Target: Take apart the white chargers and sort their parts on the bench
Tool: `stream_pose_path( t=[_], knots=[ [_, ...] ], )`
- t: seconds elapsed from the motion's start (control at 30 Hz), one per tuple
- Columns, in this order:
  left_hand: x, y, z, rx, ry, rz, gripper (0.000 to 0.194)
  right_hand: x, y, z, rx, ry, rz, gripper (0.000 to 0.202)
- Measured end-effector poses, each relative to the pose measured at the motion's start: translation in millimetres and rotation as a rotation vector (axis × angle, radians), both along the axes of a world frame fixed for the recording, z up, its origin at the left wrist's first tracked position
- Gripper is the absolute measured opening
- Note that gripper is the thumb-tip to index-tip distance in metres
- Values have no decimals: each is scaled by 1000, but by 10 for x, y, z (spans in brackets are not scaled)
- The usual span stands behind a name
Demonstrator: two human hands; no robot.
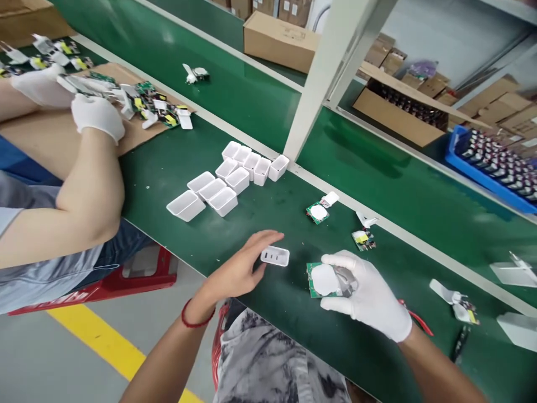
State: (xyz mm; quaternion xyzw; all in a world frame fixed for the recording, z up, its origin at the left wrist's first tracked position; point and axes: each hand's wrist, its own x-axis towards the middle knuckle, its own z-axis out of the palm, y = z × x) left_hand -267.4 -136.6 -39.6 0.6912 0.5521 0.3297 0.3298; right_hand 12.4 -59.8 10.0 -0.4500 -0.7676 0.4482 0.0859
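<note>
Left hand: bare, a red cord at the wrist; it lies low over the bench, fingers stretched flat and loosely spread, the fingertips touching the near end of the shell. The grip is wide, closed on nothing.
Shell: small white plastic block with rounded corners, glossy, lying on its side just past the left fingertips; dark slots show in its upper face.
Right hand: in a white knit glove, curled around the board from the right, thumb beneath and fingers above. The grip is narrow and holds the board.
Board: green circuit board, flat and squarish, with a white rounded pad over most of its face and a grey metal part at the gloved side; it sits just right of the shell, low over the bench.
Bench: dark green mat, smooth and faintly shiny, edged by a pale rail on the far side.
Loose parts: a second green board with a white pad and a small yellow-and-green piece lie beyond the right hand, apart from each other.
Empty cases: open white plastic boxes, thin-walled and square, huddled in two touching clusters farther up the bench.
Co-worker: at the left, two white-gloved hands over a brown cardboard sheet strewn with boards and white parts.
Far side: a white post, a cardboard box, and a blue tray of dark cylinders.
</note>
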Motion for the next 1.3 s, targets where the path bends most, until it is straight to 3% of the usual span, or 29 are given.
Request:
stream_pose_path(
  t=[0.07,0.17,0.27,0.33,0.43,0.53,0.6,0.7,0.83,1.07,1.3],
  knots=[
    [23,-39,-13,-41,32,126,82,83,44,2,41,96,-9,57],
    [250,-125,-97,-122,81,432,100,138,84,-4,21,141,-54,48],
    [548,-127,-192,-85,120,641,88,90,91,9,58,94,-43,40],
    [656,-90,-202,-47,39,669,75,44,78,35,95,101,-3,39],
    [665,-53,-91,-12,-183,533,63,26,39,82,124,188,42,45],
    [648,-47,111,13,-307,325,54,70,-7,125,198,252,-31,62],
    [686,-34,233,28,-324,219,54,102,-24,166,340,282,-53,65],
    [802,8,336,37,-372,127,55,133,-8,251,612,353,83,57],
    [957,69,352,11,-453,71,56,175,35,351,780,314,205,61],
    [1065,142,360,-26,-412,69,56,266,32,426,831,125,250,54],
    [1063,191,338,-8,-402,28,63,264,61,392,924,96,226,48]
  ],
)
